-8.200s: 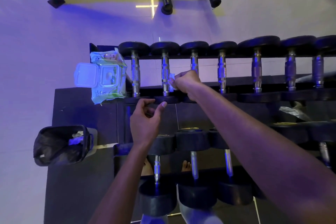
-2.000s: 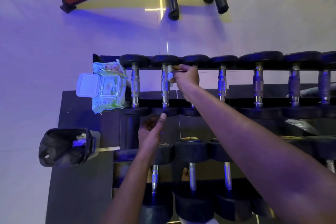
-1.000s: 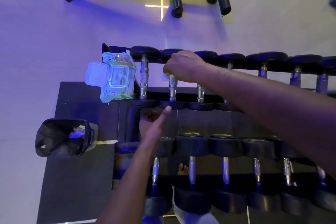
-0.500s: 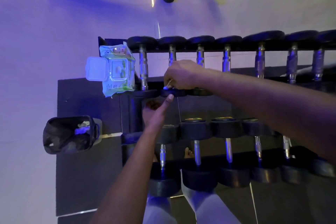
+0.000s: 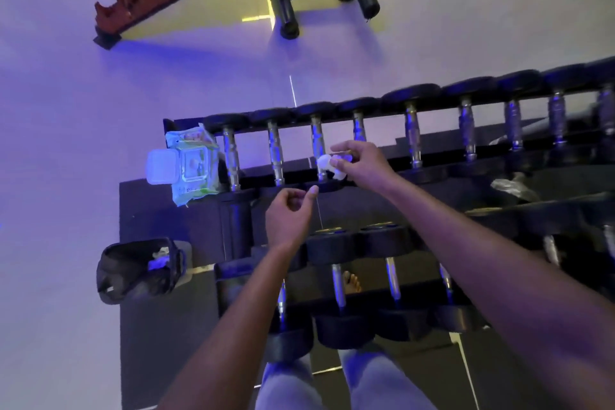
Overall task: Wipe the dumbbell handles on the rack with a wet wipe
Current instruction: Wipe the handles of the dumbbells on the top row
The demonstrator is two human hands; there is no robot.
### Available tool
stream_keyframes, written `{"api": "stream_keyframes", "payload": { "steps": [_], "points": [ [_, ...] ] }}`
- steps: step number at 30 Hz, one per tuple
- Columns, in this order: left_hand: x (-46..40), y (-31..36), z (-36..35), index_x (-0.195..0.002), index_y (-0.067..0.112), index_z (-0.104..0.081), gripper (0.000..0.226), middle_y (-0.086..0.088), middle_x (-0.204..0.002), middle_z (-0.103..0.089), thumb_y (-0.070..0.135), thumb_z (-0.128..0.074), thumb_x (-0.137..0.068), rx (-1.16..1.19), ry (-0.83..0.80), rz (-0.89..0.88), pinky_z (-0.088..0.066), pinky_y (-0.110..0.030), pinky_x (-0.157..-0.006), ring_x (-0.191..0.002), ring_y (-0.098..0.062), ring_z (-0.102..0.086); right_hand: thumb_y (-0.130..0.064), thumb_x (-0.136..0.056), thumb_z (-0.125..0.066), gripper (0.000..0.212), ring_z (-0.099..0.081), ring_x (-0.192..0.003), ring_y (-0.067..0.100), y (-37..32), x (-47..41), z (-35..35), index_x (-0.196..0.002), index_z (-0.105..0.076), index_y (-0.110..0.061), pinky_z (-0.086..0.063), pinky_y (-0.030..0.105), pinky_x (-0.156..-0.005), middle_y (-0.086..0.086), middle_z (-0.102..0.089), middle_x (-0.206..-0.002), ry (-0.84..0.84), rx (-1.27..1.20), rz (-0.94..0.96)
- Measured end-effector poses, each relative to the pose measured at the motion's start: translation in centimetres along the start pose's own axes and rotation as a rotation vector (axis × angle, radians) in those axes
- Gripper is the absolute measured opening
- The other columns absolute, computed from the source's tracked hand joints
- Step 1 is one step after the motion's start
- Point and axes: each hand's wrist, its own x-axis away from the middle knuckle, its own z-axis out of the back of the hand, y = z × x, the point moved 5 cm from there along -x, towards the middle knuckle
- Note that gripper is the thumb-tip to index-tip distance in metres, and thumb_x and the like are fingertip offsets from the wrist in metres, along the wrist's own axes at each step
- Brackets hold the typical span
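On the rack's (image 5: 432,173) upper tier, a crumpled wet wipe (image 5: 327,167) is pinched by the right hand (image 5: 361,165) beside the third dumbbell handle (image 5: 317,143); nothing is held by the loosely curled left hand (image 5: 289,218).

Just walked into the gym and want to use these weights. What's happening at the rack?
A person is cleaning the dumbbell rack. Their right hand pinches a white wet wipe at the third dumbbell handle from the left on the top row. The left hand hovers below, loosely curled and holding nothing. An opened wipes pack lies at the rack's left end, and a lined bin stands on the floor beside it.
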Motion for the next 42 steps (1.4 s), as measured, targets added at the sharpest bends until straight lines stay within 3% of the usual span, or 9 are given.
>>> {"api": "stream_keyframes", "payload": {
  "steps": [3, 6, 12, 19, 24, 29, 34, 39, 42],
  "points": [
    [0.1, 2.6, -1.6, -0.107, 0.026, -0.075, 0.043, 0.013, -0.092, -0.076, 0.064, -0.082, -0.088, -0.082, 0.041, -0.068, -0.053, -0.023, -0.081, -0.086, 0.0, -0.071, -0.026, -0.091, -0.081, 0.027, -0.074, -0.091, 0.011, 0.8, 0.3, 1.9, -0.118, -0.077, -0.028, -0.062, 0.041, -0.092, -0.014, -0.073, -0.092, -0.032, 0.002, 0.026],
    [-0.1, 3.7, -3.1, -0.125, 0.02, -0.073, 0.064, 0.006, -0.114, -0.073, 0.069, -0.083, -0.085, -0.193, 0.074, -0.075, -0.049, -0.026, -0.087, -0.1, -0.008, -0.067, -0.025, -0.091, -0.079, 0.026, -0.073, -0.089, 0.01, 1.6, 0.0, 3.3, -0.116, -0.076, -0.032, -0.062, 0.039, -0.09, -0.01, -0.075, -0.097, -0.077, 0.031, 0.018],
    [-0.5, 2.9, -4.5, -0.116, 0.014, -0.077, 0.061, -0.002, -0.112, -0.068, 0.057, -0.095, -0.076, -0.21, 0.219, -0.057, -0.044, -0.024, -0.086, -0.103, -0.019, -0.068, -0.025, -0.096, -0.071, 0.025, -0.071, -0.1, 0.012, 1.4, -2.4, 3.6, -0.119, -0.077, -0.03, -0.058, 0.034, -0.094, -0.01, -0.075, -0.112, -0.138, 0.242, 0.147],
    [-0.5, 1.5, -4.8, -0.111, 0.015, -0.079, 0.058, 0.005, -0.105, -0.07, 0.054, -0.098, -0.073, -0.122, 0.293, -0.151, -0.049, -0.022, -0.087, -0.095, -0.009, -0.065, -0.026, -0.099, -0.064, 0.022, -0.054, -0.113, 0.015, -1.5, -5.1, -0.6, -0.115, -0.079, -0.033, -0.051, 0.037, -0.085, -0.012, -0.066, -0.113, -0.249, 0.593, 0.518],
    [-0.4, 0.8, -4.6, -0.114, 0.02, -0.079, 0.053, 0.01, -0.109, -0.07, 0.053, -0.096, -0.077, -0.136, 0.281, -0.205, -0.041, -0.008, -0.08, -0.097, -0.002, -0.063, -0.031, -0.097, -0.069, 0.018, -0.047, -0.104, 0.019, -0.6, -4.8, -1.9, -0.108, -0.081, -0.037, -0.041, 0.035, -0.081, -0.008, -0.052, -0.105, -0.273, 0.821, 0.735],
    [-0.2, 0.6, -4.6, -0.117, 0.023, -0.077, 0.053, 0.012, -0.11, -0.068, 0.057, -0.092, -0.08, -0.144, 0.273, -0.253, -0.04, -0.002, -0.076, -0.097, 0.004, -0.057, -0.034, -0.098, -0.062, 0.021, -0.046, -0.107, 0.023, -2.8, -5.4, -4.5, -0.106, -0.081, -0.036, -0.034, 0.038, -0.088, -0.006, -0.046, -0.098, -0.33, 1.119, 0.907],
    [-0.2, 0.7, -4.4, -0.121, 0.023, -0.076, 0.056, 0.012, -0.114, -0.067, 0.061, -0.089, -0.081, -0.157, 0.254, -0.268, -0.04, -0.003, -0.072, -0.1, -0.001, -0.061, -0.03, -0.101, -0.057, 0.022, -0.049, -0.113, 0.025, -4.3, -5.9, -6.9, -0.104, -0.079, -0.028, -0.034, 0.043, -0.099, -0.002, -0.063, -0.107, -0.412, 1.314, 0.843],
    [-0.3, 0.6, -4.5, -0.117, 0.023, -0.077, 0.051, 0.013, -0.112, -0.068, 0.055, -0.092, -0.081, -0.131, 0.262, -0.251, -0.04, -0.003, -0.074, -0.098, 0.004, -0.056, -0.035, -0.095, -0.069, 0.011, -0.056, -0.109, 0.02, -1.9, -5.4, -3.9, -0.105, -0.074, -0.036, -0.034, 0.04, -0.087, -0.009, -0.064, -0.105, -0.304, 1.077, 0.77],
    [-0.4, 0.5, -4.5, -0.118, 0.023, -0.076, 0.053, 0.012, -0.113, -0.067, 0.057, -0.091, -0.081, -0.132, 0.277, -0.239, -0.039, -0.011, -0.071, -0.097, 0.002, -0.057, -0.025, -0.095, -0.067, 0.009, -0.063, -0.102, 0.02, 0.3, -5.6, -2.4, -0.1, -0.067, -0.033, -0.034, 0.04, -0.092, -0.011, -0.07, -0.1, -0.266, 0.94, 0.565]
  ]
}}
